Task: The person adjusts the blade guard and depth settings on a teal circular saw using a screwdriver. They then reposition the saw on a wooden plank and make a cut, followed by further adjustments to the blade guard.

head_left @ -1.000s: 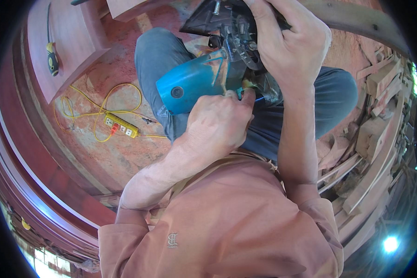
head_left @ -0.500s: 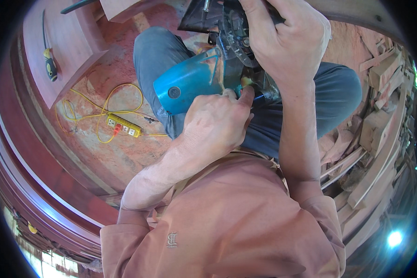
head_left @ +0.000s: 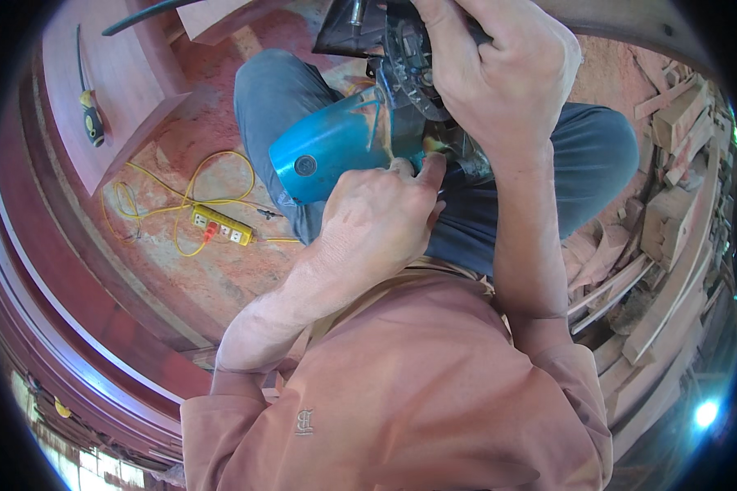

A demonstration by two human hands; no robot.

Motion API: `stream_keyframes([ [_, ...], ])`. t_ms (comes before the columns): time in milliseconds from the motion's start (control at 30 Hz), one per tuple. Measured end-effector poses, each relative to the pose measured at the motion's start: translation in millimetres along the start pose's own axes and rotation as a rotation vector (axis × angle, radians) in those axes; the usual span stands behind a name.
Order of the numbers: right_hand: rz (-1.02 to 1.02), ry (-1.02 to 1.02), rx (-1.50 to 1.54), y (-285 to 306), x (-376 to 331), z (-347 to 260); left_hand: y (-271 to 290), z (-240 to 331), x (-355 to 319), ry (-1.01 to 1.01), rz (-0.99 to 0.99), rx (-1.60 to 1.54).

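Observation:
A teal power tool point(head_left: 319, 151), with a motor housing and black metal parts like a circular saw's, rests across my lap between my bent knees. My left hand point(head_left: 376, 211) is closed at the near side of the housing, its thumb and index finger against the tool's middle. What its other fingers touch is hidden beneath it. Higher up, my right hand point(head_left: 511, 74) grips the black upper part of the tool, and its fingertips are out of sight. A flat dark plate point(head_left: 335, 37) sticks out at the tool's far left.
A yellow power strip point(head_left: 223, 225) with an orange plug and looped yellow cord lies on the dusty floor to the left. Behind it, a screwdriver point(head_left: 92, 119) rests on a reddish wooden board point(head_left: 127, 61). Wood offcuts point(head_left: 671, 217) are heaped along the right. Long dark-red timbers point(head_left: 82, 303) run down the left.
The view has shifted slightly. Both hands keep nearly the same hold on the teal tool, which stays in my lap.

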State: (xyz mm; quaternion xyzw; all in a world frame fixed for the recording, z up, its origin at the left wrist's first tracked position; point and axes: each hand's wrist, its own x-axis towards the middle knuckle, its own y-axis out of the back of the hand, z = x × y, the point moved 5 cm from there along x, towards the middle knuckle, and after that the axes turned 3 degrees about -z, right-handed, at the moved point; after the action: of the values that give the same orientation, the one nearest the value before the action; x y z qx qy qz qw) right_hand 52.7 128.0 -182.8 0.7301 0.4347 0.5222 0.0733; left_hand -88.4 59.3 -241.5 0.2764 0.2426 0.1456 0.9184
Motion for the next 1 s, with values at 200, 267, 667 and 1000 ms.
stream_keyframes([
  [200, 0.040, 0.050, 0.016, 1.1, -1.2, -4.0, -0.1, 0.7, -2.0, -0.003, 0.029, 0.002],
  [267, 0.039, 0.045, 0.033, 0.1, -0.2, -4.6, -0.3, 1.1, -2.6, -0.011, 0.040, 0.002],
  [667, -0.036, -0.052, -0.022, 1.0, 2.6, -5.0, -0.4, 0.1, -2.3, -0.026, 0.057, -0.014],
  [1000, 0.037, -0.041, 0.058, -3.4, -0.5, -1.2, -1.0, -1.7, -2.4, -0.042, 0.056, -0.022],
])
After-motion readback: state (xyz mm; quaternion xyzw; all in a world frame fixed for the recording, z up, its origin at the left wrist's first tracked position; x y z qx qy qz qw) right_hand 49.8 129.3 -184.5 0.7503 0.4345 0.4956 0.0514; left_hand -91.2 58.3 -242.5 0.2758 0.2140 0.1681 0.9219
